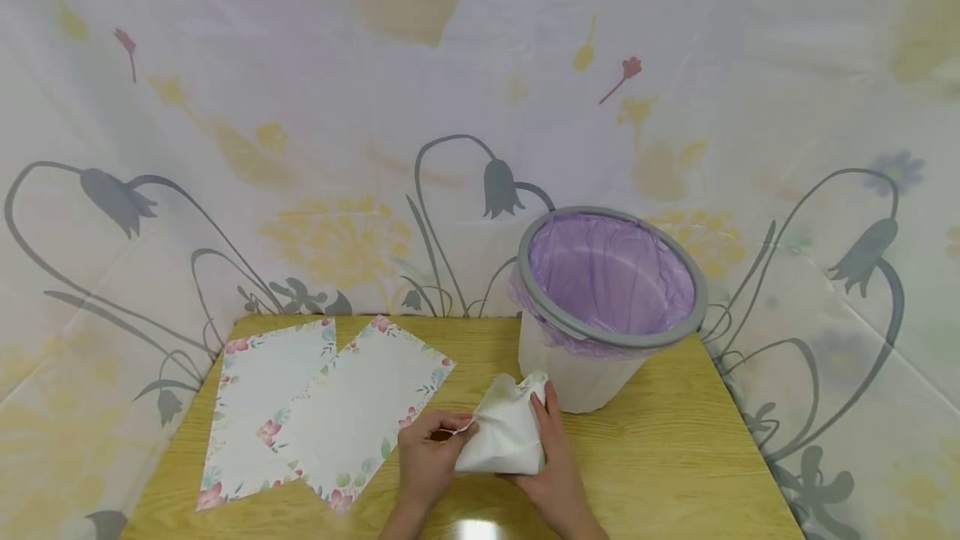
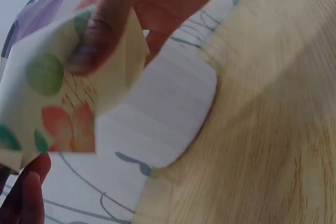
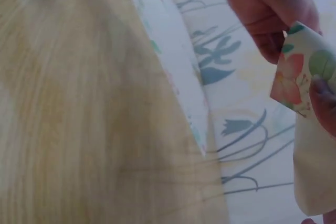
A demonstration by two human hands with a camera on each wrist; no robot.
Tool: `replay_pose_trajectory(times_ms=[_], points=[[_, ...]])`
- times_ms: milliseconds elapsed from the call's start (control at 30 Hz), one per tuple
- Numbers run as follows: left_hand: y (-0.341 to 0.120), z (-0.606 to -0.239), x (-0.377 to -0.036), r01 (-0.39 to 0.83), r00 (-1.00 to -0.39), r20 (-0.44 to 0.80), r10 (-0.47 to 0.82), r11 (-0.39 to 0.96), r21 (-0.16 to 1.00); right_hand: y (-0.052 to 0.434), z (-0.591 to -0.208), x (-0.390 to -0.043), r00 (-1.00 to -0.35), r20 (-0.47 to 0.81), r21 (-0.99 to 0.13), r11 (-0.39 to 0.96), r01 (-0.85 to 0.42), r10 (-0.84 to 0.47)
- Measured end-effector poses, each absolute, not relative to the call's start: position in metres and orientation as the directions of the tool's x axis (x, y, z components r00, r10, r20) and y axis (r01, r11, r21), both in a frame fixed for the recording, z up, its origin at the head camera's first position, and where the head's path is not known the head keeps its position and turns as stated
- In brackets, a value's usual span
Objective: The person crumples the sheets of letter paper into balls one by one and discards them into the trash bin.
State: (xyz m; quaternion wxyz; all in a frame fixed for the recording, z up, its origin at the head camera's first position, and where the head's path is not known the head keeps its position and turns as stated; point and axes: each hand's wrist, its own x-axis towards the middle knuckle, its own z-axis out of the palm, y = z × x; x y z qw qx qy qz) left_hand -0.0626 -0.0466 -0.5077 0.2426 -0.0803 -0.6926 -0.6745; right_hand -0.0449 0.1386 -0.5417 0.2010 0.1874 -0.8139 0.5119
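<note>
A sheet of floral-bordered paper [image 1: 507, 432], bent and partly folded over, is held up between both hands above the table's near side. My left hand [image 1: 431, 452] pinches its left edge between thumb and fingers. On the other side my right hand [image 1: 553, 461] grips the paper, its fingers along the right edge. The left wrist view shows the right thumb pressing the printed paper [image 2: 63, 87], with green leaves and a red flower near one corner. In the right wrist view, that flowered corner [image 3: 290, 80] points toward the left hand [image 3: 275, 9].
Two flat floral-bordered sheets, a left one [image 1: 258, 407] and an overlapping right one [image 1: 360, 415], lie on the wooden table [image 1: 675, 457]. Behind my right hand stands a white bin [image 1: 581, 373] with a grey rim and a purple liner [image 1: 611, 273]. A flower-patterned cloth [image 1: 315, 107] hangs around the table.
</note>
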Motion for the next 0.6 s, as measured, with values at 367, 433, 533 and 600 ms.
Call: replay_pose_trajectory(times_ms=[367,433,533,600], points=[[-0.072,-0.529,-0.067,0.389,-0.92,0.384,-0.075,-0.082,0.917,0.165,-0.528,-0.051,-0.88,0.337,-0.895,0.175,-0.409,-0.334],[-0.076,-0.527,-0.066,0.33,-0.943,0.323,-0.08,-0.099,0.939,0.167,-0.528,-0.052,-0.86,0.352,-0.888,0.16,-0.432,-0.369],[-0.078,-0.525,-0.066,0.24,-0.969,0.23,-0.093,-0.128,0.962,0.169,-0.526,-0.054,-0.827,0.391,-0.881,0.094,-0.463,-0.405],[-0.079,-0.525,-0.066,0.205,-0.976,0.193,-0.099,-0.143,0.968,0.17,-0.523,-0.054,-0.817,0.395,-0.894,0.031,-0.448,-0.421]])
